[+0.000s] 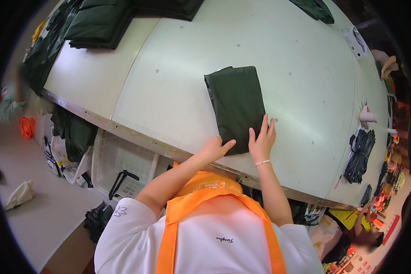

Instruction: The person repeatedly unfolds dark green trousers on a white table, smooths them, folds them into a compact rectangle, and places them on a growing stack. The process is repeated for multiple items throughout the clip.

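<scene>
Already the right hand lies flat, fingers spread, on the near edge of a dark green folded cloth piece, while the left hand sits at the same edge with fingers loosely apart, thumb touching the fabric. The piece rests as a tidy rectangle on the pale bench, so folding looks nearly done. Stacks of similar dark green folded cloth lie at the far edge, well apart.

Folded cloth dark green, plain. Worktop pale cream. Apron bright orange over white shirt. Crate white. Bracelet white. Stacked cloth dark green.
</scene>
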Demonstrator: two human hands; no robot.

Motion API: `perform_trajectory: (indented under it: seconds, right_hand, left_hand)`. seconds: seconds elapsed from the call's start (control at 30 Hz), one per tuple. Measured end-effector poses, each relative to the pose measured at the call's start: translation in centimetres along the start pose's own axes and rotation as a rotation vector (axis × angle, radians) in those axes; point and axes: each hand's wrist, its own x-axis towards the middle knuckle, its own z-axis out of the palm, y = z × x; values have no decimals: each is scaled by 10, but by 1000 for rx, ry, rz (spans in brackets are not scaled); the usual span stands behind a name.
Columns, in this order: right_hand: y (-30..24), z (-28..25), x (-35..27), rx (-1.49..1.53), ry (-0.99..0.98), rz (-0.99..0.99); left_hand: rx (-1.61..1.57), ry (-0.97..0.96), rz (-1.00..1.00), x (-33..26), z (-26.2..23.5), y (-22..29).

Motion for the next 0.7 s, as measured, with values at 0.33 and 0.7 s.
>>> perform_trajectory:
  seconds: [0.33,0.7]
  right_hand:
    - [18,30,-4,-87,-62,3]
    - [65,3,-50,902,67,793]
  left_hand:
    - [761,600,687,129,-63,68]
    - [91,248,155,128,-87,66]
